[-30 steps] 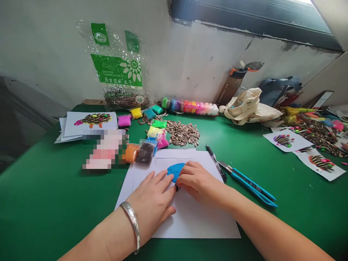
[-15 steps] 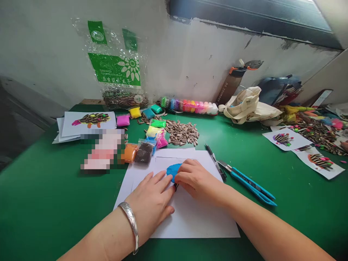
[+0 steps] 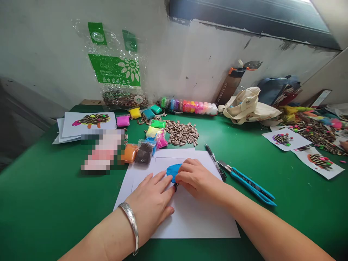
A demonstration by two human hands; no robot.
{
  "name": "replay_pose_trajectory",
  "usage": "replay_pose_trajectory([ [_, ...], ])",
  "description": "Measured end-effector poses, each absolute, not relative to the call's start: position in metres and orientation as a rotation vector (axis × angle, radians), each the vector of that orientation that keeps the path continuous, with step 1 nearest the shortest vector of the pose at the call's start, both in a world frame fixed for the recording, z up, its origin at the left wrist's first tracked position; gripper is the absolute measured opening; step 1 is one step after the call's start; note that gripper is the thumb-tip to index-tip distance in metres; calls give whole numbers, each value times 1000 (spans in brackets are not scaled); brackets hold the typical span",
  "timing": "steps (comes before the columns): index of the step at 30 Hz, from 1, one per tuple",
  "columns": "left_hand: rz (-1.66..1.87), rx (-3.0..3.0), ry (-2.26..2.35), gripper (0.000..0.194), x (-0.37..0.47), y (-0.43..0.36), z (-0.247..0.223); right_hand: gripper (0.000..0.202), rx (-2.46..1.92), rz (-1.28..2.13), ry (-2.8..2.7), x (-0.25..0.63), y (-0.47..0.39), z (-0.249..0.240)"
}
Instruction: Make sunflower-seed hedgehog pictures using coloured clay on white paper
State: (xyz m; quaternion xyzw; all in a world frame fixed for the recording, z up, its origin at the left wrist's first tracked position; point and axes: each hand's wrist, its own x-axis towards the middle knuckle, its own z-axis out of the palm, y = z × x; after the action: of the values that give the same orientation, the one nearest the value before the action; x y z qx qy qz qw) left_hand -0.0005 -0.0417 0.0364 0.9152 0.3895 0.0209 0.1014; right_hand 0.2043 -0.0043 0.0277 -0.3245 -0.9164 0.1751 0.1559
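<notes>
A flat blue clay shape (image 3: pixel 173 171) lies on white paper (image 3: pixel 201 221), with a small dark piece (image 3: pixel 176 185) at its lower edge. My left hand (image 3: pixel 153 195) rests on the paper with fingers spread, its fingertips touching the blue clay's left side and the dark piece. My right hand (image 3: pixel 198 179) is bent over the clay's right side, fingers pressed together; what they pinch, if anything, is hidden beneath them.
Right of the paper are a pen (image 3: pixel 215 163) and a blue cutter (image 3: pixel 251 185). Beyond it lie clay packets (image 3: pixel 144 152) and sunflower seeds (image 3: pixel 182 133). Seed pictures (image 3: pixel 91 121) lie left, others (image 3: pixel 320 163) right. A bottle (image 3: pixel 228 85) stands behind.
My right fingers have shifted very slightly at the clay's edge, and a little more of the dark piece shows. My left hand stays put.
</notes>
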Motion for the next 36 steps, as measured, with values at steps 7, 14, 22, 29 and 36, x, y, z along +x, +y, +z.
replay_pose_trajectory([
  [7, 81, 2703, 1143, 33, -1, -42, 36, 18, -945, 413, -2661, 203, -6, 32],
  [14, 90, 2752, 1133, 37, -3, -43, 31, 18, -911, 420, -2647, 203, -7, 31],
  [22, 212, 2849, 1125, 34, -2, -44, 26, 19, -988, 419, -2495, 216, 2, 34],
  [29, 83, 2781, 1113, 29, 5, -43, 38, 18, -1057, 455, -2419, 219, 0, 33],
  [36, 113, 2752, 1109, 33, 5, -43, 38, 18, -1111, 522, -2393, 219, -1, 35],
])
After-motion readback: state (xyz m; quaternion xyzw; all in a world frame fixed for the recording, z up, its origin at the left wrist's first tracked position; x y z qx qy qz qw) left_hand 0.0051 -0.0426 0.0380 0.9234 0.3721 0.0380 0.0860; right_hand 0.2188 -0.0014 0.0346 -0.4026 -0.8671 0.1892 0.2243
